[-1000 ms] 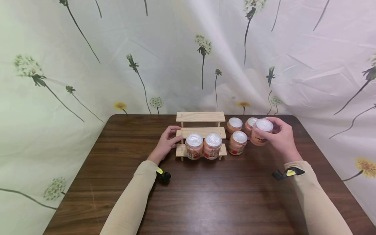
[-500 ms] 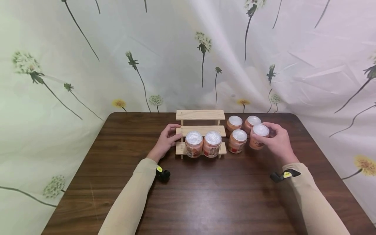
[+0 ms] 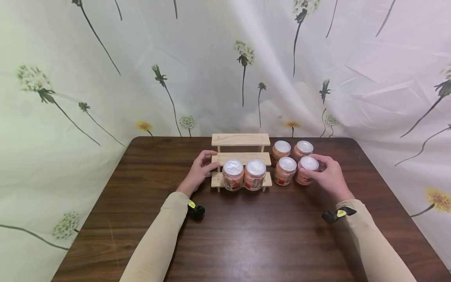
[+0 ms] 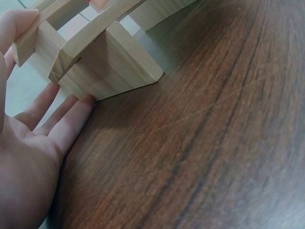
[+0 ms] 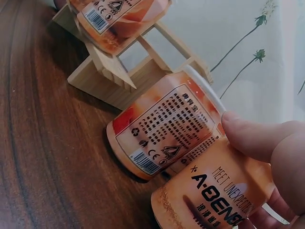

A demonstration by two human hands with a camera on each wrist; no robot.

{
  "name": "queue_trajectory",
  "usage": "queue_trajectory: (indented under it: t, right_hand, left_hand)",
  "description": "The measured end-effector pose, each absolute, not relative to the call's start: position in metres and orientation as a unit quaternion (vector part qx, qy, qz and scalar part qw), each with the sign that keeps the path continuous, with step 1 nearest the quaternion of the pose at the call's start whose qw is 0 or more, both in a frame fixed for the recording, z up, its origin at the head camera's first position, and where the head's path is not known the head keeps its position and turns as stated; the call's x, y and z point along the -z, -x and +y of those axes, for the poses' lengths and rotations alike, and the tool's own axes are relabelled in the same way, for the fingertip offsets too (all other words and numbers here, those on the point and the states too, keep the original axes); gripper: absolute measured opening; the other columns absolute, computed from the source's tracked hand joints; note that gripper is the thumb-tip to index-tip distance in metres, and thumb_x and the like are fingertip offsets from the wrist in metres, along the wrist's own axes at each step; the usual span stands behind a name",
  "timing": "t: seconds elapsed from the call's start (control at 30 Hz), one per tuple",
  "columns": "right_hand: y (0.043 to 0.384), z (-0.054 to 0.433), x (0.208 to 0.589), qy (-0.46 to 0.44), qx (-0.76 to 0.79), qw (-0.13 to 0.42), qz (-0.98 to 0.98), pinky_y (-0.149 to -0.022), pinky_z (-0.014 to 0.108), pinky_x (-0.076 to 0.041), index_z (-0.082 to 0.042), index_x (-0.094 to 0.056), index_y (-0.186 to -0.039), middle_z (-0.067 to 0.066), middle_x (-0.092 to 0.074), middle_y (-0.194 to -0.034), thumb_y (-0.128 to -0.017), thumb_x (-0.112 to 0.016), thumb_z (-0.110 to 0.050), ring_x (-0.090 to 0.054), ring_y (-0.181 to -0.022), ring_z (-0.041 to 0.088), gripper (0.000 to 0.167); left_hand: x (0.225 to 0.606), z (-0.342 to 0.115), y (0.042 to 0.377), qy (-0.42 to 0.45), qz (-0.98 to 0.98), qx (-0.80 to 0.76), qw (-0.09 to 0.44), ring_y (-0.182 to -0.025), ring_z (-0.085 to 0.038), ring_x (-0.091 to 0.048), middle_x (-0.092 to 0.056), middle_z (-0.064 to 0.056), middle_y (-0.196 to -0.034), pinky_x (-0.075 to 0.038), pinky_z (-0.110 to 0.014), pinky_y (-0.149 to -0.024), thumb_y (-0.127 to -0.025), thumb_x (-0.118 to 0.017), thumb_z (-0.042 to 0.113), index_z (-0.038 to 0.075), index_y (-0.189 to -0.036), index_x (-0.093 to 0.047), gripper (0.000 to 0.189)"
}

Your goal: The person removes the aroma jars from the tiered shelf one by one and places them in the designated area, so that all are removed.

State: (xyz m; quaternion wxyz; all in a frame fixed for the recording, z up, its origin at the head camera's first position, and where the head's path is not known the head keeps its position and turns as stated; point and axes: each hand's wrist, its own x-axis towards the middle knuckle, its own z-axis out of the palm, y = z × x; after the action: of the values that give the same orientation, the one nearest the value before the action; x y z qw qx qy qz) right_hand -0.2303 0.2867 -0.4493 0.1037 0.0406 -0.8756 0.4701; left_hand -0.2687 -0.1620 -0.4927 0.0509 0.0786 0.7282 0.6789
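A three-step wooden display rack (image 3: pixel 241 158) stands on the table. My left hand (image 3: pixel 198 172) holds its left end at the middle step, and in the left wrist view several fingers (image 4: pixel 71 124) touch the rack's side panel. Two orange jars with clear-white lids, a left jar (image 3: pixel 233 175) and a right jar (image 3: pixel 255 174), sit on the lowest step. My right hand (image 3: pixel 331 175) grips another orange jar (image 3: pixel 305 174) by its upper part. That gripped jar, lettered in black, is upright beside a jar with a barcode label (image 5: pixel 164 126).
Two more jars stand behind, a back left jar (image 3: pixel 281 152) close to the rack and a back right jar (image 3: pixel 303 149). The brown wooden table (image 3: pixel 243 243) meets a dandelion-print curtain (image 3: pixel 208 78) at its back edge.
My right hand has brought its jar down and toward the front left, next to the front jar; the back right jar now shows more. The left hand and rack stay put.
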Motion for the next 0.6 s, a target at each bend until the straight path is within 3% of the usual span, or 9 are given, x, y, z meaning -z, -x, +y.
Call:
queue_trajectory:
  t: [0.27, 0.6]
  right_hand:
    - [0.2287, 0.2893, 0.4546, -0.036, -0.468, 0.096, -0.878, -0.076, 0.010, -0.050, 0.002, -0.067, -0.132, 0.024, -0.066, -0.125, -0.081, -0.094, -0.027, -0.063, -0.093, 0.004, 0.064]
    - [0.2294, 0.2902, 0.4544, -0.034, -0.476, 0.089, -0.874, -0.073, 0.014, -0.052, 0.004, -0.065, -0.132, 0.023, -0.069, -0.120, -0.082, -0.093, -0.028, -0.064, -0.089, 0.003, 0.066]
  left_hand:
    - [0.4925, -0.1612, 0.2684, -0.075, 0.725, -0.682, 0.059, -0.115, -0.023, -0.060, -0.051, -0.018, -0.144, -0.060, -0.034, -0.086, -0.105, -0.068, 0.018, 0.012, -0.144, -0.051, 0.043]
    - [0.4930, -0.1618, 0.2689, -0.070, 0.723, -0.684, 0.061, -0.110, -0.017, -0.061, -0.051, -0.016, -0.144, -0.060, -0.031, -0.082, -0.104, -0.068, 0.017, 0.013, -0.145, -0.052, 0.044]
